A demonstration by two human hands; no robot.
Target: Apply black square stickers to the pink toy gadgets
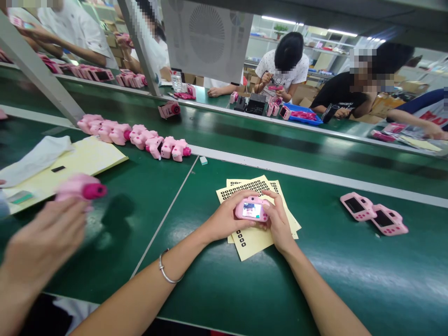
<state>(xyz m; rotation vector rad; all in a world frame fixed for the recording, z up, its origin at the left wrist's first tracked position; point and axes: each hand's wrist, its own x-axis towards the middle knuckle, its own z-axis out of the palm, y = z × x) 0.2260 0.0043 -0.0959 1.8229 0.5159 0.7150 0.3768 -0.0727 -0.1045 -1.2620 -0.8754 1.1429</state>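
Both my hands hold one small pink toy camera [252, 208] over the green table, its lit rear screen facing me. My left hand [226, 217], with a silver bracelet on the wrist, grips its left side. My right hand [278, 219] grips its right side, fingers curled round it. Under the camera lie yellow sticker sheets [252, 240] printed with rows of small black squares. Two more pink cameras [373, 213] lie screen-up on the table to my right.
A co-worker's blurred hand [42, 242] at the left holds another pink camera [82, 188]. A row of several pink cameras [135, 135] lies along the white divider. Yellow paper and a white cloth [38, 156] sit far left. People work across the conveyor belt [245, 135].
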